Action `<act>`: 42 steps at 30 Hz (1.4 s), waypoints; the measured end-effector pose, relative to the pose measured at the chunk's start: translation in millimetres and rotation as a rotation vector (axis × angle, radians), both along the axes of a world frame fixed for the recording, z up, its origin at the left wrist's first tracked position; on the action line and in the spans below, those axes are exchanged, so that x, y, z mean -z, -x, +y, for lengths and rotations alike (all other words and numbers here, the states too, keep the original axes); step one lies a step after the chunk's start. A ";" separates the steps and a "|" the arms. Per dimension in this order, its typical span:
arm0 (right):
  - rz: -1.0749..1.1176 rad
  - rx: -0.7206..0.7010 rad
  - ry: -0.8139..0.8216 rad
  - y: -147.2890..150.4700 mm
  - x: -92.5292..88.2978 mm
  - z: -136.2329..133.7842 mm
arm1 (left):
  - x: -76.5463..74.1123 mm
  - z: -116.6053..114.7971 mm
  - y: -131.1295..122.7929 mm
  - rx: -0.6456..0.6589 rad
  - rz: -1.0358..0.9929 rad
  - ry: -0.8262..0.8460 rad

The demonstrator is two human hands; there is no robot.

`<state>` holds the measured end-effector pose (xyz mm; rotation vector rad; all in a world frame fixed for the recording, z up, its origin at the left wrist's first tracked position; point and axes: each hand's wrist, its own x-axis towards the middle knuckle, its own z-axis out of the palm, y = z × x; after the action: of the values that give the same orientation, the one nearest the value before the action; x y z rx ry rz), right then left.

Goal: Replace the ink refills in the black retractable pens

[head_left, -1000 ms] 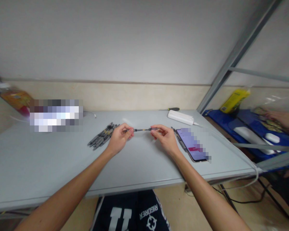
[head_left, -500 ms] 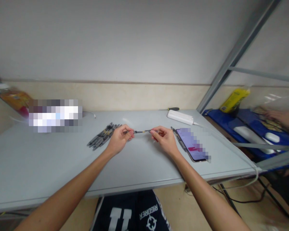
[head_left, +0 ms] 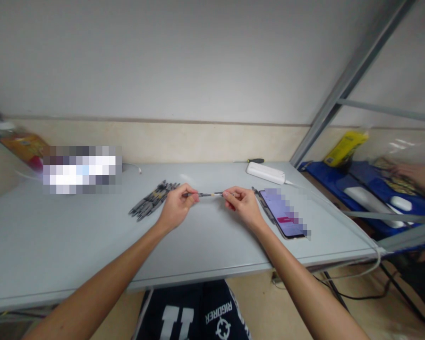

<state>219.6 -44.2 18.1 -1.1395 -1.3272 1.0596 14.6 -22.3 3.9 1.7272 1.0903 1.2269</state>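
A thin dark pen (head_left: 207, 194) with a pale band near its middle spans the gap between my two hands, level above the desk. My left hand (head_left: 177, 206) is closed on its left end, thumb against fingers. The fingers of my right hand (head_left: 243, 204) pinch its right end; whether the pen is in one piece there I cannot tell. Just left of my left hand lies a bundle of several similar grey-black pens (head_left: 148, 202), side by side. Beyond my right hand, another dark pen (head_left: 268, 210) rests along the left edge of a phone (head_left: 281, 215).
A white power strip (head_left: 265, 173) with a cable and a screwdriver (head_left: 255, 161) lie at the back right. A blurred-out bright object (head_left: 81, 170) stands at the left. Past the metal frame, a person's hand (head_left: 420, 174) is over a blue surface (head_left: 361, 177).
My right hand has shifted very slightly right, and a pale bit of the pen shows more clearly beside its fingers. Both hands keep their grip.
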 end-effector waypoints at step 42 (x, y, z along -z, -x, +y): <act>0.249 0.009 0.023 2.1 0.6 2.8 | -0.8 -2.3 -3.8 0.102 0.178 -0.034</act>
<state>217.6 -41.4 17.5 -0.9937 -1.1155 1.1720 18.4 -24.6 4.7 1.9232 1.0742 1.0502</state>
